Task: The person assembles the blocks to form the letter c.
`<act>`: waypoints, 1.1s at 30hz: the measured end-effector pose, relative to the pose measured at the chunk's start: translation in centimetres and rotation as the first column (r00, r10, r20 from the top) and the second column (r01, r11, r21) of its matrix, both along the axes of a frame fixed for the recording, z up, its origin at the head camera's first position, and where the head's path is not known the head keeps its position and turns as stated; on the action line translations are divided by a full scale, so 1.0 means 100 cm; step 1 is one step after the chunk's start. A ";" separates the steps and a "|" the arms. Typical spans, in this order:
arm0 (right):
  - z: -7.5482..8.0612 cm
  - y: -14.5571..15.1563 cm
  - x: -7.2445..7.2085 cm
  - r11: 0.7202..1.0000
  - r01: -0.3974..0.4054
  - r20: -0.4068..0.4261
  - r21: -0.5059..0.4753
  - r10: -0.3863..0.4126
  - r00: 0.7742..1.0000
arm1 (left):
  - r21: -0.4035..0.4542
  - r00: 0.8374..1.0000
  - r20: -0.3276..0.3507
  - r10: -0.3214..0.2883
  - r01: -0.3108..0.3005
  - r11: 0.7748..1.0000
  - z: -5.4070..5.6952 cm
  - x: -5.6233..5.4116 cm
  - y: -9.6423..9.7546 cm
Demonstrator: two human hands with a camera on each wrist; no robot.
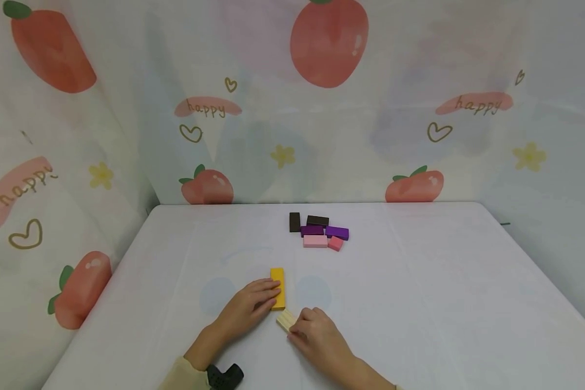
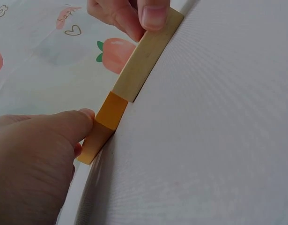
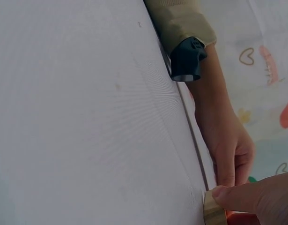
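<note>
My left hand (image 1: 248, 306) lies beside a yellow block (image 1: 279, 292), its fingertips resting on the block's top left side. In the left wrist view the thumb touches the same yellow block (image 2: 111, 112) near its upper edge. My right hand (image 1: 322, 336) pinches a pale wooden block (image 1: 285, 319) between thumb and fingers. This pale block sits slanted at the near end of the yellow one, its far end close to it. In the right wrist view the thumb presses on the pale block (image 3: 214, 208), which is partly cut off by the frame.
Farther back on the white table (image 1: 419, 281) lies a group of small blocks: two dark ones (image 1: 294, 222), two purple ones (image 1: 337, 233), a light pink one (image 1: 314, 241) and a deeper pink one (image 1: 335, 244). A printed curtain (image 1: 322, 135) hangs behind.
</note>
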State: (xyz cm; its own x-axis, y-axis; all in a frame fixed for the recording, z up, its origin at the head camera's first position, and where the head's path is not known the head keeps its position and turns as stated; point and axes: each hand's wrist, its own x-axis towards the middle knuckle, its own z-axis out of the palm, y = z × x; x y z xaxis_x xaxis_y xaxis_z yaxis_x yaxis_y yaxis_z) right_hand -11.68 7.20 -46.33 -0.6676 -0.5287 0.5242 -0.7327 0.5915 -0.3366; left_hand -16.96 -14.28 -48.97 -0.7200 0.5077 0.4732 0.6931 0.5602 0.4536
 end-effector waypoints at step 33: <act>-0.003 -0.007 0.002 0.997 0.018 -0.033 -0.074 -0.021 0.999 | 0.009 0.999 -0.030 -0.018 0.018 1.000 0.002 -0.001 0.001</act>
State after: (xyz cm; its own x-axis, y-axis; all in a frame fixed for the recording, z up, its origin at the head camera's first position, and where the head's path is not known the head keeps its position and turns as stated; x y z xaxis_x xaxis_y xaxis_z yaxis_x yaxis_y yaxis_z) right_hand -11.53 6.55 -46.61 -0.6586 -0.4749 0.5837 -0.7330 0.5804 -0.3548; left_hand -17.03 -14.18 -48.76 -0.6959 0.5161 0.4993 0.7167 0.5433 0.4373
